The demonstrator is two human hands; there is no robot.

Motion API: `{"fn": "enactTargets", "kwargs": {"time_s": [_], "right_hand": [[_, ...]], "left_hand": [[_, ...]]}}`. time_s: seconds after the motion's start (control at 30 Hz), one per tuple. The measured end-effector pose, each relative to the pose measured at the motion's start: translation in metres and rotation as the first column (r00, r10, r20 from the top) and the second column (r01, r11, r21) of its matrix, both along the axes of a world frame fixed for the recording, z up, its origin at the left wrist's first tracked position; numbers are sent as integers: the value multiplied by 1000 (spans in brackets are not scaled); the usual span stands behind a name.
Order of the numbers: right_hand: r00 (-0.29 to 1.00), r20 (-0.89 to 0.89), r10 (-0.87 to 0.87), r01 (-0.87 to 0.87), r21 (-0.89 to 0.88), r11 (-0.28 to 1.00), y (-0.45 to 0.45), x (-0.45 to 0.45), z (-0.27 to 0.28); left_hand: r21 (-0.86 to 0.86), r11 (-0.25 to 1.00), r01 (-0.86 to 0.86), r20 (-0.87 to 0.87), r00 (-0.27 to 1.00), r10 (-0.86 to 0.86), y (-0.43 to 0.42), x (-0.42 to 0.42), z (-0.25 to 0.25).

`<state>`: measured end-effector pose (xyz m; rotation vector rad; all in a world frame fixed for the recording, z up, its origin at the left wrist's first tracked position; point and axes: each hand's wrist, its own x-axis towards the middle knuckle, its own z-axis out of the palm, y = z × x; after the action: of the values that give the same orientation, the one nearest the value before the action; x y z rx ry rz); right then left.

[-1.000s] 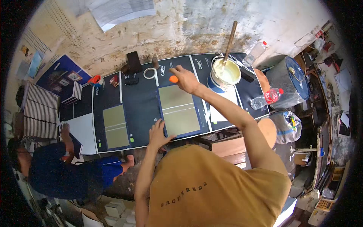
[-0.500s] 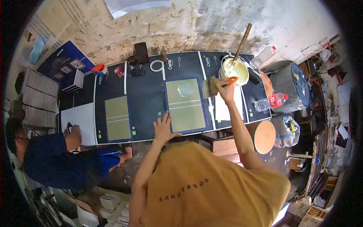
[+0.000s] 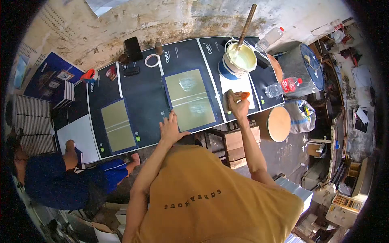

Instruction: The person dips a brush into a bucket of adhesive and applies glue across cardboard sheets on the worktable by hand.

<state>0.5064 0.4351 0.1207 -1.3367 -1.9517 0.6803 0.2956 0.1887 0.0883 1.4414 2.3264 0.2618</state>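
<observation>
My right hand (image 3: 240,106) grips a wide brush by its orange handle (image 3: 244,95); its bristles are largely hidden by the fingers. It is over a white sheet (image 3: 246,86) at the table's right part. My left hand (image 3: 170,128) lies with fingers spread at the table's front edge, touching the lower left corner of a greyish-green board panel with a dark blue border (image 3: 185,98). Whitish wet streaks show on both halves of that panel. Behind the brush stands a bucket of pale creamy paste (image 3: 242,60) with a wooden stick (image 3: 248,24) in it.
Another blue-bordered panel (image 3: 117,125) lies to the left. Beyond it a co-worker's hand (image 3: 70,148) rests at a white sheet (image 3: 81,135). A tape roll (image 3: 152,60), a black phone-like object (image 3: 133,48) and plastic bottles (image 3: 279,87) stand or lie around the table.
My right hand has moved the brush from beside the bucket down toward the table's front edge. Fresh streaks appear on the panel's lower half. The whole view has shifted and tilted.
</observation>
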Motion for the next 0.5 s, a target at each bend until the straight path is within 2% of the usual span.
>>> {"fn": "enactTargets", "kwargs": {"time_s": [0.07,0.1,0.13,0.17,0.2,0.27,0.33,0.4,0.47,0.5], "right_hand": [[951,-295,91,-104,-29,994,-23,-18,-5],[975,-215,63,-74,-43,996,-45,-36,-4],[962,-228,150,-150,14,989,-66,-51,-12],[963,-156,220,-202,122,972,-80,-64,-26],[955,-157,252,-257,-16,966,-96,-70,-25],[981,-22,192,-193,-123,973,-104,-58,-13],[997,15,76,-73,-146,986,-80,-13,-32],[976,186,-109,136,-140,981,-61,18,-18],[980,161,-119,99,127,987,-58,28,-2],[997,-43,-70,69,-37,997,-68,16,18]], "left_hand": [[27,1000,3,4,1000,-4,-1,0,-3],[34,999,3,6,1000,-3,-1,0,-3],[39,999,3,7,1000,-3,-2,0,-3],[31,999,8,-2,1000,-8,-3,1,-3],[24,1000,17,-13,1000,-16,-2,1,-2],[5,999,44,-23,999,-44,-1,-3,1],[-14,998,56,-3,998,-56,2,-4,4],[17,998,54,-13,998,-54,0,-2,-1],[31,998,57,-28,998,-56,0,-6,-5],[28,998,60,-32,998,-59,1,-6,-6]]}}
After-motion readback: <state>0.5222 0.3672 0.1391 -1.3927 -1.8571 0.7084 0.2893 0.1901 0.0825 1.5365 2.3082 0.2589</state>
